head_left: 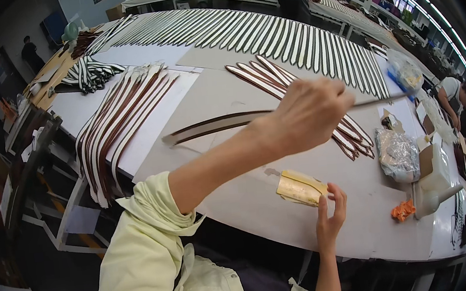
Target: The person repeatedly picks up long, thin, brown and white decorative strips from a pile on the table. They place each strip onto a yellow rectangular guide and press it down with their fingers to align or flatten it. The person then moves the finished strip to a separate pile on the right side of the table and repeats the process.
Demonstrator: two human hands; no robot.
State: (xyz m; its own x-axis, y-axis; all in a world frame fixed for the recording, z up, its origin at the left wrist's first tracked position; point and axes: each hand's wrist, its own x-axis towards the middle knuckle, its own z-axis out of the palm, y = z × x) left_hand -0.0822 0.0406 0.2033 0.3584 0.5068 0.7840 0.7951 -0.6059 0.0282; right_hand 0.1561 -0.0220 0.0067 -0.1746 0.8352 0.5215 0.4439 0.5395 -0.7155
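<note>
My left hand (313,114) is raised over the table with its fingers closed round a long strap (213,126), pale in the middle with dark brown edges. One tapered end of the strap sticks out to the left of the hand, and a thin, edge-on length runs out to the right. A pale yellow, block-like pad (300,187) lies on the table nearer to me. By the pad's right end is my right hand (332,213), its thumb and fingers apart and gripping nothing; whether the thumb touches the pad I cannot tell.
Brown-and-white straps (125,109) hang over the left table edge, and another bundle (350,138) lies beyond my left hand. A long row of green-edged white strips (266,32) spans the back. At right are a plastic-wrapped bundle (398,154), a white bottle (426,201) and crumpled orange material (403,210).
</note>
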